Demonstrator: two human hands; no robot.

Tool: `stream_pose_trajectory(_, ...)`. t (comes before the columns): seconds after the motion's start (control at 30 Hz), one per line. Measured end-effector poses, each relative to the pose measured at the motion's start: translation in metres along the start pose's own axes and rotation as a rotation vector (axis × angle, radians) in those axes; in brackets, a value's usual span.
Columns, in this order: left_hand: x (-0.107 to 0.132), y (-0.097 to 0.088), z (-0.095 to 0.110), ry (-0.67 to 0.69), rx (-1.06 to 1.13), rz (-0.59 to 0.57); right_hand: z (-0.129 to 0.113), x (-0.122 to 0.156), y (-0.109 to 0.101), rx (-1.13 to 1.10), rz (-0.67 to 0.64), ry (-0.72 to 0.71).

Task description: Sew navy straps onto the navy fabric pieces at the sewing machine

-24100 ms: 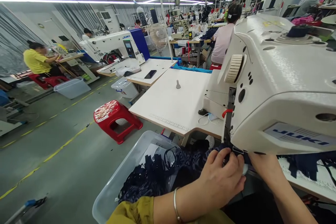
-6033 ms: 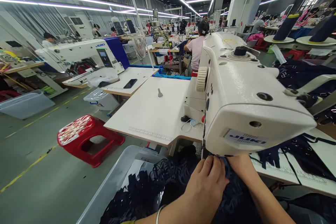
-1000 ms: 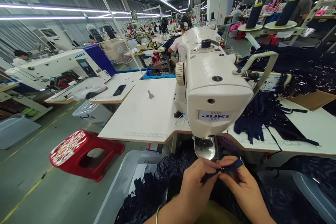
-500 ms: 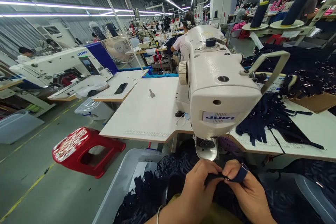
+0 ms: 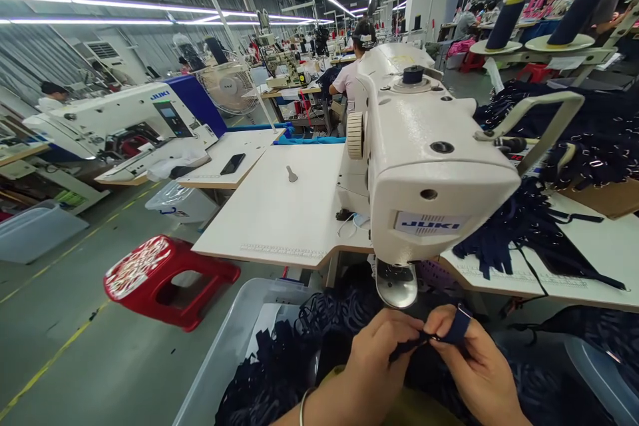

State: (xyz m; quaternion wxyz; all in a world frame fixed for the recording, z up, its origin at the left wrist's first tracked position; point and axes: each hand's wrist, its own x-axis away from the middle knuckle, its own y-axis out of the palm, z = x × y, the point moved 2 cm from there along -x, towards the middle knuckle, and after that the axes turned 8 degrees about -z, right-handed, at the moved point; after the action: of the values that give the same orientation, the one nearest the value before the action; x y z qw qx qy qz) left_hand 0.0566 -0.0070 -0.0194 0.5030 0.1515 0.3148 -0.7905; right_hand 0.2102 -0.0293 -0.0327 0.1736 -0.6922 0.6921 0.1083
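Low in the picture, my left hand (image 5: 380,359) and my right hand (image 5: 473,366) meet just below the head of a white JUKI sewing machine (image 5: 424,166). Both pinch a narrow dark navy strap (image 5: 452,329). The strap loops over my right forefinger and runs left into the pinch of my left fingers. A silver bangle sits on my left wrist. Under my hands lies a heap of the same navy straps (image 5: 319,339).
A clear plastic bin (image 5: 224,359) holds navy straps at lower left. The white sewing table (image 5: 279,206) carries more straps (image 5: 519,226) at right. A red stool (image 5: 164,276) stands on the floor. Other people sit at machines further back.
My hands have drawn back from under the machine head and now hold the strap in front of me. In the last second the strap has looped over my right forefinger.
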Motion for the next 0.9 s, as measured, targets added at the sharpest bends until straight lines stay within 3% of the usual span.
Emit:
stream_pose_trajectory(0.27,0.004,0.000,-0.003,0.012,-0.082,-0.047,-0.004,-0.001,0.003,0.073,0.038,-0.086)
stream_pose_trajectory(0.47,0.001,-0.001,0.001,-0.045,-0.074,-0.004,0.001,0.000,0.002,0.066,-0.009,0.005)
stream_pose_trajectory(0.53,0.002,0.001,-0.001,-0.157,-0.056,0.018,0.004,-0.001,0.001,0.130,-0.031,0.091)
stream_pose_trajectory(0.63,0.005,0.004,-0.008,-0.465,0.067,0.029,0.010,-0.005,0.001,0.252,-0.085,0.260)
stream_pose_trajectory(0.73,0.006,0.006,-0.016,-0.688,0.214,0.047,0.011,-0.016,0.002,0.369,-0.138,0.305)
stream_pose_trajectory(0.83,0.005,0.005,-0.022,-0.721,0.268,0.092,0.010,-0.029,0.004,0.463,-0.163,0.274)
stream_pose_trajectory(0.9,0.004,0.001,-0.025,-0.666,0.239,0.112,0.009,-0.036,0.004,0.496,-0.152,0.273)
